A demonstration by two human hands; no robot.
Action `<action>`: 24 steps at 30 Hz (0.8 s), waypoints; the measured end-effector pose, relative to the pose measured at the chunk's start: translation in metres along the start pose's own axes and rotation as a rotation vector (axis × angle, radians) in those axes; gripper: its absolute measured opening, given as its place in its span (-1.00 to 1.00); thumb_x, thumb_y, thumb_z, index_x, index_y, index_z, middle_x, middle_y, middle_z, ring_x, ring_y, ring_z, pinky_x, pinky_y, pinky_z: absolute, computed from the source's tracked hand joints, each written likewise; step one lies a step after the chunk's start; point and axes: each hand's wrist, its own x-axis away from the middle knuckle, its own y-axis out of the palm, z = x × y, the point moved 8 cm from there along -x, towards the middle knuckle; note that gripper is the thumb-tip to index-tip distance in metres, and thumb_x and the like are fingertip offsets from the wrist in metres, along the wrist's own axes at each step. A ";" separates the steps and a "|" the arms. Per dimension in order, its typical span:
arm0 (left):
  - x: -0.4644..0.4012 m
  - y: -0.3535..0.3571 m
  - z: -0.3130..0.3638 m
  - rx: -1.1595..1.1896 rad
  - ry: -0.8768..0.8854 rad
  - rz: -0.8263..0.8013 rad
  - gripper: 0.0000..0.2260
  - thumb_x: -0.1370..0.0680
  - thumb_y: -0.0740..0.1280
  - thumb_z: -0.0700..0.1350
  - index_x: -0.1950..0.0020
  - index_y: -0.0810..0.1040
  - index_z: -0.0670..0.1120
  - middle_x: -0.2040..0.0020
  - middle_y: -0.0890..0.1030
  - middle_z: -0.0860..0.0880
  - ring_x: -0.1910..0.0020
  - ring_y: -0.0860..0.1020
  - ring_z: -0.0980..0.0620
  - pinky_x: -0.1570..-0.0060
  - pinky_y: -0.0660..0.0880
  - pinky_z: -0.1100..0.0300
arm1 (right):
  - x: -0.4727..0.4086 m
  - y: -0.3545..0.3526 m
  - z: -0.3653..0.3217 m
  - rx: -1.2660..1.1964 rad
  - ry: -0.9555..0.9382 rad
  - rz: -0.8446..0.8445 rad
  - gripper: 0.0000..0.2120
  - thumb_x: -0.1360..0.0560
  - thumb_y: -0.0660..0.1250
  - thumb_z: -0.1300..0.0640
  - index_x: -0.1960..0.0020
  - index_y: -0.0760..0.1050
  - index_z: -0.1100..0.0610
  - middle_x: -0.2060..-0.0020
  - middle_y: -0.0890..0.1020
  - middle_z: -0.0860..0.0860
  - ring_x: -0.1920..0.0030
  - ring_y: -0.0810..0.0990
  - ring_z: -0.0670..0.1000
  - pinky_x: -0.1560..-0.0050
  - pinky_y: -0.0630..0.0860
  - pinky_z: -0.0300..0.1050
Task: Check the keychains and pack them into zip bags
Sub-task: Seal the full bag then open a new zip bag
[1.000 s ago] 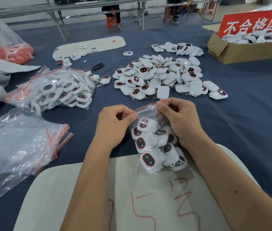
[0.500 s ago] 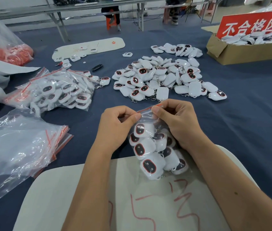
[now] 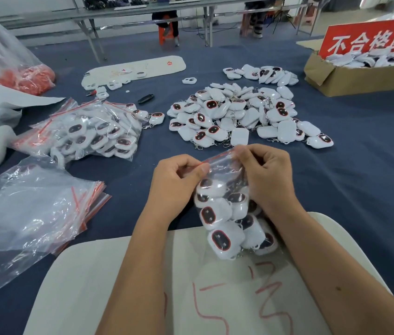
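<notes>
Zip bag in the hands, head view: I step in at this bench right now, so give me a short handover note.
Left hand and right hand each pinch the red seal strip at the top of the filled zip bag, held over the white board.
Done: packed bags lie to the left.
Left: whether this seal is fully pressed shut cannot be told. Then the loose keychains on the blue cloth, using the empty zip bags at near left.
The cardboard box with the red sign holds more keychains.
</notes>
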 end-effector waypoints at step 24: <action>-0.020 -0.146 0.006 0.312 -0.091 0.855 -0.55 -0.46 0.60 0.01 -0.23 0.49 -0.07 -0.16 0.62 -0.03 -0.04 0.63 0.01 -0.04 0.62 0.19 | -0.002 0.187 -0.041 -0.511 0.366 -0.332 -0.64 -0.58 0.47 0.19 -0.26 0.36 0.08 -0.21 0.64 0.18 0.06 0.73 0.02 0.09 0.68 -0.07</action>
